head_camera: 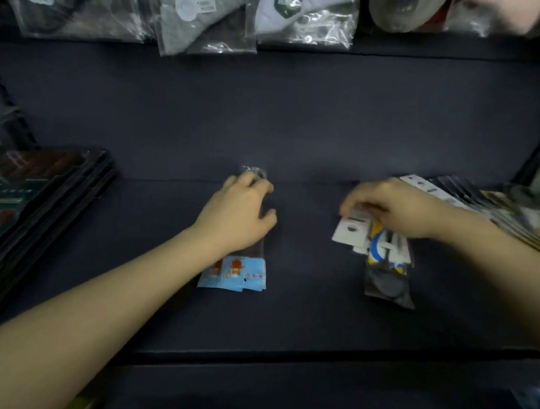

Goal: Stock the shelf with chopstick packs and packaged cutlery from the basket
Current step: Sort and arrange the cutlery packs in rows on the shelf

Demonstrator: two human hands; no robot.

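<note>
On the dark shelf (299, 136) my left hand (241, 210) lies on top of a clear cutlery pack with a light-blue cartoon card (235, 273), fingers curled over its upper part. The pack's far end pokes out beyond my fingertips. To the right, my right hand (386, 209) grips the white hanger end of a small stack of packs with a yellow-and-blue label (383, 253). This stack rests on the shelf, its dark lower end pointing toward me.
A stack of dark flat packs (29, 206) lies at the left end of the shelf. A fanned row of packs with white hanger tabs (486, 206) fills the right end. Bagged goods (208, 14) hang above. The shelf's front edge (315, 357) runs below my arms.
</note>
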